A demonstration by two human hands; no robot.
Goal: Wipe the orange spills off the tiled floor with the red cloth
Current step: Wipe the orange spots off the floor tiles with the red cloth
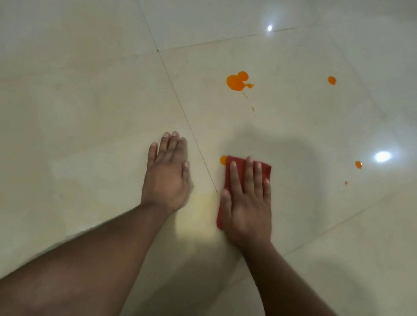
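The right hand (246, 204) lies flat on the red cloth (264, 167), fingers straight and slightly spread, pressing the folded cloth to the tiled floor (73, 110) just right of a grout line. The left hand (167, 173) rests palm-down on the bare tile just across that line, fingers straight and close together, holding nothing (it looks to be there for support). At the cloth's far left corner a small orange spot (223, 160) peeks out, touching the cloth's edge, so this one seems to be the spot in hand at this moment. By the look of things the job is at an early stage: the largest spill (237, 81), a lobed blotch with a few tiny droplets trailing toward the cloth, sits well ahead of both hands and looks untouched. Three more marks remain off to the right: a round drop (331, 80) far beyond the cloth, another drop (358, 164) near a bright light reflection, and a speck (346, 182) just below it. A faint yellowish cast on the tile between the wrists may be smear or reflection; I cannot tell which.
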